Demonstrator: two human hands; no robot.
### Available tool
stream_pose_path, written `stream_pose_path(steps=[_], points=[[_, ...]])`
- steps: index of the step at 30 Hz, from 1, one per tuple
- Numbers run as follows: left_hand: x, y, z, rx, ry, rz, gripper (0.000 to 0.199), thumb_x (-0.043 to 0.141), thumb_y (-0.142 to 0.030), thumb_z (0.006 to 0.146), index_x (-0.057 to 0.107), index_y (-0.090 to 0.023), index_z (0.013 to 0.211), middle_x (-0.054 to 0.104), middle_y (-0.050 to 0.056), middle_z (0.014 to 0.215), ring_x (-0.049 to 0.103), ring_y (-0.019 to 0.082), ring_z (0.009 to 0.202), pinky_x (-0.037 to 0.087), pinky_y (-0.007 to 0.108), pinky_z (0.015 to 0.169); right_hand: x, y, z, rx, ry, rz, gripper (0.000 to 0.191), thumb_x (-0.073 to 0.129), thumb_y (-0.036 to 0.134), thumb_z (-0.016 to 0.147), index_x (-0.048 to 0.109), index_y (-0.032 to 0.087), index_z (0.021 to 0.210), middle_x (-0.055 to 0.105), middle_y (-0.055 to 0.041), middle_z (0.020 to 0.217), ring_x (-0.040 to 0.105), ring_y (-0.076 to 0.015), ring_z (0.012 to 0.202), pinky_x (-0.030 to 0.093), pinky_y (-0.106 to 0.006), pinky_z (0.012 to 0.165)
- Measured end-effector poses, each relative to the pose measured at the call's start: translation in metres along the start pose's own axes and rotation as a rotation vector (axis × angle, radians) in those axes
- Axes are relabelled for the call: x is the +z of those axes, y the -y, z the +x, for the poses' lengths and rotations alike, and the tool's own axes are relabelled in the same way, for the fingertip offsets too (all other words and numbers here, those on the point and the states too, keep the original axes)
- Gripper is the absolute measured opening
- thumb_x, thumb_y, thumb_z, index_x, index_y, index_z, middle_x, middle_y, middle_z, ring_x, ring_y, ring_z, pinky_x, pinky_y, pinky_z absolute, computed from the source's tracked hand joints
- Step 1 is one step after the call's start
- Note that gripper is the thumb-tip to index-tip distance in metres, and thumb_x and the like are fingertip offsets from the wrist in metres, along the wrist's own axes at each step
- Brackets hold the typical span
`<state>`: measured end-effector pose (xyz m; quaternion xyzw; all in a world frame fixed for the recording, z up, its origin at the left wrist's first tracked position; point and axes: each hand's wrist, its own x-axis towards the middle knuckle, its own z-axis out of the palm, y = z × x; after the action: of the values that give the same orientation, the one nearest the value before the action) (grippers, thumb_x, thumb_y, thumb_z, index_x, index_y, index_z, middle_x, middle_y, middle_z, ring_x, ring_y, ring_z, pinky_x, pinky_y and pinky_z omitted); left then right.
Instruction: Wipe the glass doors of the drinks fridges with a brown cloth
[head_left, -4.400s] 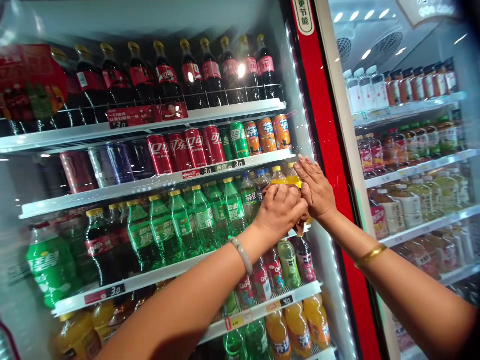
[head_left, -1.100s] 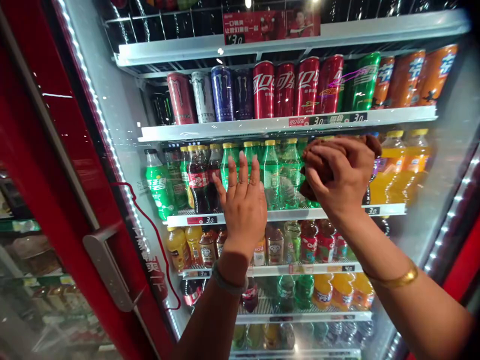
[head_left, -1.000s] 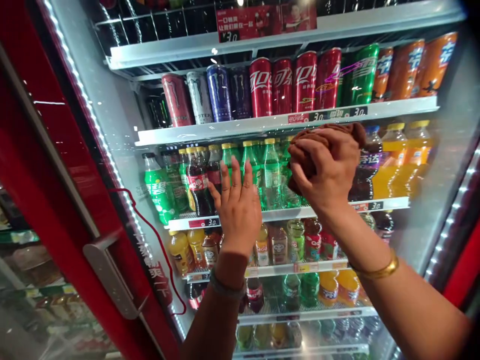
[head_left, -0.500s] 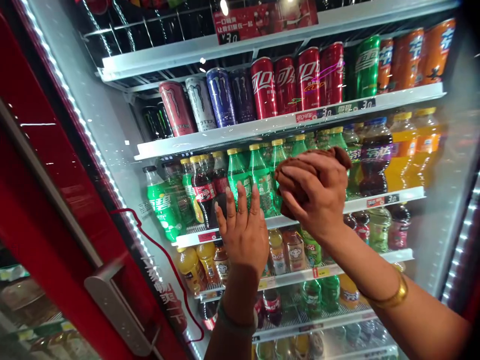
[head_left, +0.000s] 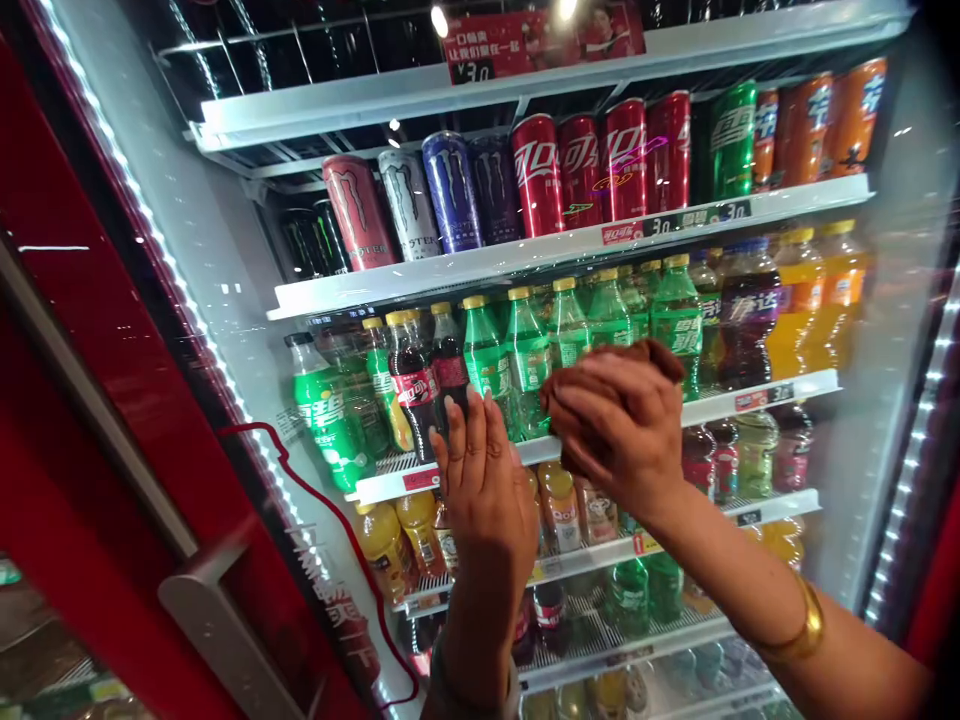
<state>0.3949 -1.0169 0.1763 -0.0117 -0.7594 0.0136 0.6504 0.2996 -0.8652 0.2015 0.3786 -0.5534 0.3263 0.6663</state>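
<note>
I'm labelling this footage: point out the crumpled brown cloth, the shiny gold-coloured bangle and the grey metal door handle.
Crumpled brown cloth (head_left: 663, 358): head view, upper right fold.
Shiny gold-coloured bangle (head_left: 811, 625): head view, outer face of band.
Grey metal door handle (head_left: 225, 638): head view, broad front face.

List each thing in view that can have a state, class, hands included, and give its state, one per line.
Left hand: open, fingers straight, holding nothing
Right hand: closed on the cloth
Brown cloth: bunched up
Glass door: appears shut
Light strip: lit
Red cola cans: standing in a row
Green bottles: capped, standing
Orange drink bottles: capped, standing
Gold bracelet: worn on the right arm
</note>
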Motion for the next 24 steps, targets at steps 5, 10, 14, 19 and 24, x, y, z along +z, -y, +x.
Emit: stream_pose_path(steps=[5,10,14,19,24], points=[[-0.010,0.018,0.000,-0.050,-0.009,0.073,0.073,0.048,-0.006,0.104,0.018,-0.021,0.170,0.039,0.013,0.170,0.018,0.025,0.165,-0.004,0.062,0.135,0.032,0.029,0.046,0.060,-0.061,-0.010,0.033,0.076,0.031,0.091,0.069,0.029,0.124,0.066,-0.0078,0.139,0.060,-0.0323,0.135,0.048,-0.058,0.115],[-0.020,0.037,-0.020,-0.009,0.065,0.140,0.071,0.046,-0.009,0.106,0.019,-0.021,0.170,0.041,0.014,0.167,0.019,0.024,0.164,0.001,0.061,0.136,0.018,0.064,-0.045,-0.114,0.136,0.123,0.036,0.076,0.027,0.093,0.069,0.030,0.127,0.069,-0.0042,0.136,0.059,-0.0266,0.136,0.048,-0.054,0.119],[-0.031,0.045,-0.035,0.019,0.153,0.111,0.072,0.047,-0.009,0.105,0.020,-0.022,0.170,0.044,0.013,0.166,0.020,0.024,0.164,0.009,0.060,0.136,0.004,0.064,-0.082,-0.124,0.190,0.112,0.035,0.081,0.023,0.089,0.071,0.030,0.122,0.070,-0.0025,0.131,0.060,-0.0247,0.132,0.046,-0.051,0.121],[-0.041,0.053,-0.042,-0.037,0.181,0.052,0.078,0.046,-0.005,0.103,0.013,-0.023,0.171,0.041,0.014,0.169,0.018,0.026,0.164,0.016,0.062,0.135,0.031,0.065,0.000,-0.046,0.058,0.038,0.035,0.081,0.027,0.089,0.070,0.028,0.123,0.066,-0.0083,0.137,0.058,-0.0309,0.136,0.047,-0.056,0.118],[-0.053,0.073,-0.057,-0.087,0.142,0.049,0.073,0.042,-0.010,0.106,0.012,-0.020,0.171,0.026,0.015,0.176,0.008,0.026,0.167,0.007,0.062,0.136,0.073,0.103,0.048,-0.035,-0.012,0.059,0.031,0.068,0.036,0.100,0.067,0.030,0.130,0.061,-0.0051,0.144,0.054,-0.0296,0.141,0.043,-0.060,0.121]])
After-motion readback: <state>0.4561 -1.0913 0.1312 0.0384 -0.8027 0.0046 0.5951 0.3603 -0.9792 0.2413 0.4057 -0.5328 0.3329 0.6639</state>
